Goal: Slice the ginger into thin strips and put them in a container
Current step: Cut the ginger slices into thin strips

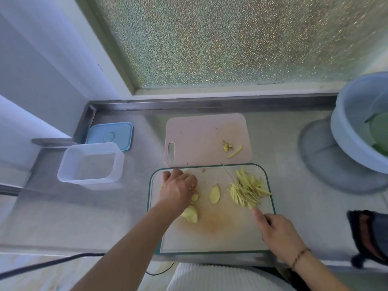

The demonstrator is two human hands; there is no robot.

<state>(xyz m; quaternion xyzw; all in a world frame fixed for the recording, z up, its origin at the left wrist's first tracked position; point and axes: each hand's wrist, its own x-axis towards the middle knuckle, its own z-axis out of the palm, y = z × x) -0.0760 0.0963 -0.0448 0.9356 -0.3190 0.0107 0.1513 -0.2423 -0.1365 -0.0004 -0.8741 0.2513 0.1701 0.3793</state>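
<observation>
On smooth white board [212, 238], thin ginger strips [247, 191] beside steel knife [227, 172].

Bare counter [134, 196] between container [91, 162] and board [210, 234]

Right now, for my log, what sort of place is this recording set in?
Most likely a home kitchen counter: a steel worktop under a frosted window, a cutting board with ginger strips, and a clear plastic container.
</observation>
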